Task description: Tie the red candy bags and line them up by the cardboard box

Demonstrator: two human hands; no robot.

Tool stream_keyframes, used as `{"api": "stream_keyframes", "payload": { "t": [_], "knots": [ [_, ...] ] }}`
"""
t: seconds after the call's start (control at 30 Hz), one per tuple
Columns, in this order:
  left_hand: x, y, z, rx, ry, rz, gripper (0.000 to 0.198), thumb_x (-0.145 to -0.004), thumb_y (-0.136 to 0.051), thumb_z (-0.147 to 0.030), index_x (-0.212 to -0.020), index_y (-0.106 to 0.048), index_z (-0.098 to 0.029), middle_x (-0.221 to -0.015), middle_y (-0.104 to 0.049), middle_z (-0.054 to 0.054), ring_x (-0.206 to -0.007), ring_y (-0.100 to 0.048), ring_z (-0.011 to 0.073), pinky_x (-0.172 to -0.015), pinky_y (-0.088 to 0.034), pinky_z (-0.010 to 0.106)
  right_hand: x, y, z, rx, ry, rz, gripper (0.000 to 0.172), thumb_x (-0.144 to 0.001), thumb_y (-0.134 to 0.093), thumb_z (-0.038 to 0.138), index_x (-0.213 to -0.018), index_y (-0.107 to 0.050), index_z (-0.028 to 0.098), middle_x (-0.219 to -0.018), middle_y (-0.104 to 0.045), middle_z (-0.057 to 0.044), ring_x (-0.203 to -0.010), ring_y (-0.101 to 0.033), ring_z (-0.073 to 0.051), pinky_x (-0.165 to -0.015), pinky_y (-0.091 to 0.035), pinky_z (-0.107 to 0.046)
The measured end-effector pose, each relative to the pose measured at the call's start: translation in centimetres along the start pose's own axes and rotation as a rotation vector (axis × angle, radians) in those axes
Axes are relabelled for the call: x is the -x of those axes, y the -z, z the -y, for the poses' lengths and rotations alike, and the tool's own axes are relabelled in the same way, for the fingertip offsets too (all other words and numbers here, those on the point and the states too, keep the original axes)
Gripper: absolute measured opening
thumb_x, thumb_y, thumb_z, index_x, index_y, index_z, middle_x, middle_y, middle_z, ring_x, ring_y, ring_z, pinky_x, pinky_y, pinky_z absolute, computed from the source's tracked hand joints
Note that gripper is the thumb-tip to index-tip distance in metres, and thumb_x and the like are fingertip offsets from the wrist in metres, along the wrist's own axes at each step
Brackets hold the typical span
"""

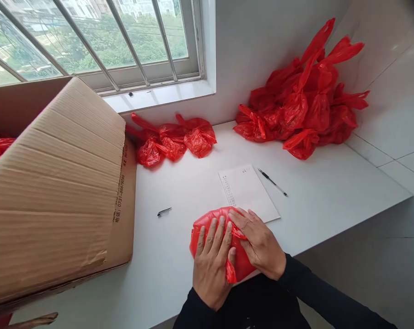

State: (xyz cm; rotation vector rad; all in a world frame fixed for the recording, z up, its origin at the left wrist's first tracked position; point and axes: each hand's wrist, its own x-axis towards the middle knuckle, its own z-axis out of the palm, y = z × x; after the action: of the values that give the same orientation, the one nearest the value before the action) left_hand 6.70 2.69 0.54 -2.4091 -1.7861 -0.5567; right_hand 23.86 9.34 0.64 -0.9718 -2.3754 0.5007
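A puffed, tied-looking red plastic bag (213,215) lies at the front edge of the white table, and what it contains is hidden. My left hand (212,265) rests flat on its left side with the fingers stretched out; a loose end of red plastic pokes out beside the thumb. Across the bag's right side lies my right hand (260,240), its fingers extended over a crumpled fold. Just beyond the bag is a white sheet or pad of paper (251,187) with a column of small writing.
A black pen (273,183) lies right of the paper, its likely cap (164,212) to the left. A large cardboard box (56,192) stands left on the table (165,274). Three red bags (172,141) sit below the barred window; a pile of red bags (303,105) fills the back corner.
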Motion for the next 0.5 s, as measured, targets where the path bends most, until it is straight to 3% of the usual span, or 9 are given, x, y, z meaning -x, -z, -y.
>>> {"api": "stream_keyframes", "payload": {
  "t": [0.27, 0.5],
  "knots": [
    [0.1, -0.3, -0.4, -0.043, 0.028, 0.040, 0.061, -0.097, -0.047, -0.018, -0.155, -0.032, -0.012, -0.161, -0.038, 0.008, -0.150, -0.032, 0.0231, -0.127, -0.012, 0.043, 0.3, -0.4, -0.3, 0.139, 0.004, 0.089, 0.068, -0.091, -0.038, 0.009, -0.158, -0.029, 0.016, -0.162, -0.038, -0.005, -0.153, -0.026, -0.025, -0.122, -0.026, -0.052],
    [0.2, -0.4, -0.7, -0.087, 0.051, 0.002, 0.055, -0.100, -0.044, -0.023, -0.153, -0.037, -0.014, -0.159, -0.042, 0.004, -0.150, -0.033, 0.0211, -0.127, -0.013, 0.040, 0.8, -1.3, -0.7, 0.249, 0.024, 0.116, 0.075, -0.089, -0.042, 0.009, -0.161, -0.021, 0.015, -0.163, -0.035, -0.005, -0.153, -0.025, -0.026, -0.123, -0.024, -0.052]
  ]
}}
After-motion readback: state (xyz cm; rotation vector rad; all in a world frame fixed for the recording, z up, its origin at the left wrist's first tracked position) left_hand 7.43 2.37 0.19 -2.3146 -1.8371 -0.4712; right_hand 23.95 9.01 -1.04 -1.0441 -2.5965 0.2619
